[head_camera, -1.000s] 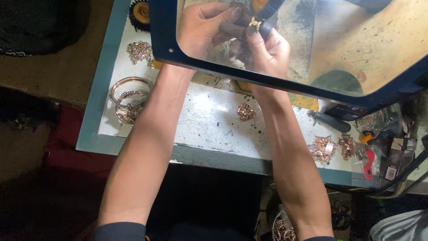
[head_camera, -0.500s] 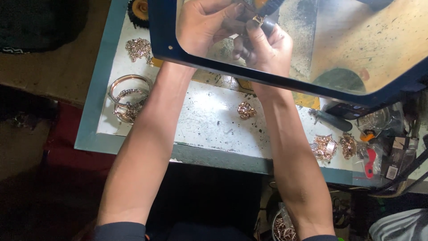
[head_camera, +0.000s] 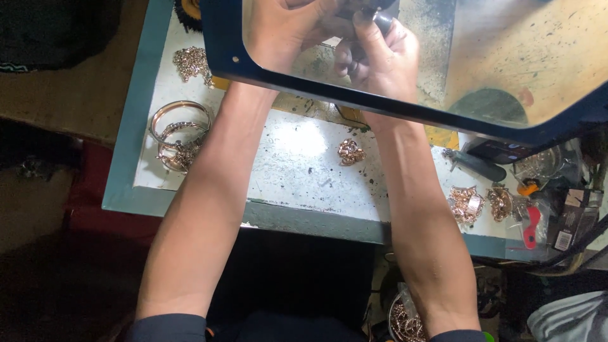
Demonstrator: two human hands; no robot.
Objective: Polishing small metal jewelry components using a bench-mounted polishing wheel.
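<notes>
Presently both hands work behind a blue-framed transparent shield (head_camera: 405, 111) raised over the worktop (head_camera: 297, 171). The right hand (head_camera: 380, 60) has its fingers (head_camera: 364, 35) curled narrow around a small dark piece (head_camera: 383, 19) at the top edge of the view, thumb and forefinger pinching it; what the piece is cannot be told through the glare. The left hand (head_camera: 285, 28) is closed close beside it, fingertips meeting the same spot, though whether it actually grips the piece cannot be told. Judged from the layout, work is part done: one small rose-gold ornament (head_camera: 350, 152) lies alone on the white surface between the forearms, well below the fingers, while two similar ornaments (head_camera: 467, 204) sit to the right near a dark hand tool (head_camera: 475, 166), and stacked bangles (head_camera: 179, 133) and a chain cluster (head_camera: 190, 62) rest at the left. The held piece is clear of the surface, enclosed between both sets of fingertips.
</notes>
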